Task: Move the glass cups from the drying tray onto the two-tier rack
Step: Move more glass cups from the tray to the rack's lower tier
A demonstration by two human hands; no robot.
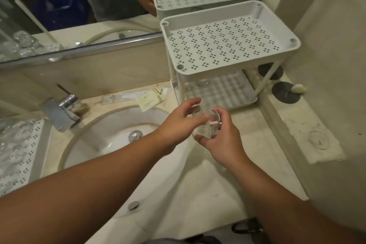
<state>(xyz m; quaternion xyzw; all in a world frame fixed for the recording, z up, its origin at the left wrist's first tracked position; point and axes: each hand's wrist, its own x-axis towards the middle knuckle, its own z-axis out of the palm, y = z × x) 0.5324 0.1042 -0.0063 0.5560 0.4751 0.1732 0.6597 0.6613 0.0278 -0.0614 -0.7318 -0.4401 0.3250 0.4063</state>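
Holding one glass cup [206, 125] between both hands, I stand at a pale stone desk [247, 144] with a round sink [111, 134] set into it on my left. My right hand [219, 140] cradles the cup from below and the right, fingers curled round its base and thumb up along its side. My left hand [178, 123] reaches in from the left, thumb laid across the cup's near wall and fingers loosely spread above its rim. The cup tilts a little, mouth pointing up and away from me, so its long axis leans toward the rack.

Directly beyond my hands, just past the cup, stands the two-tier rack [227, 45], white plastic with perforated shelves. Its lower tier [233, 93] is the nearer opening, level with my hands and slightly right of them. I judge the right hand better placed to carry the cup in. At least one clear glass [198, 85] seems to sit at the back left of that lower tier, though glare makes the count unsure. The upper tier holds nothing I can see.

Far to my left, at the frame edge, lies the drying tray [21, 144], well apart from the rack, with blurred clear glass [11, 125] still on it. Between them sit a chrome tap [63, 111] and some flat paper sachets [150, 99]. Behind everything a wall mirror [79, 6] repeats the rack's top shelf.
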